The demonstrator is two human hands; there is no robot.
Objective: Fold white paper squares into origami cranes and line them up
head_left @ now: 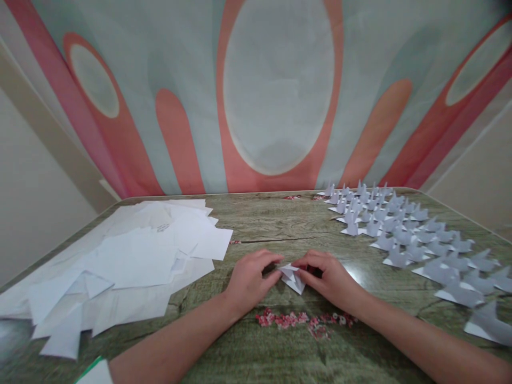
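A small piece of folded white paper [294, 281] is between my two hands, just above or on the middle of the table. My left hand [253, 276] pinches its left corner between thumb and fingers. On the other side, my right hand [327, 276] grips the upper right edge, with the fingertips partly hiding the folds. One point of the paper faces down toward me. Whether it rests on the wood or is lifted slightly, I cannot tell.
Loose white paper sheets [132, 256] lie in a spread pile on the left. Rows of folded paper birds [394, 226] stand along the right side. The wood-grain table [264, 218] has printed pink blossoms [288, 319]. Behind it hangs a patterned cloth [280, 96].
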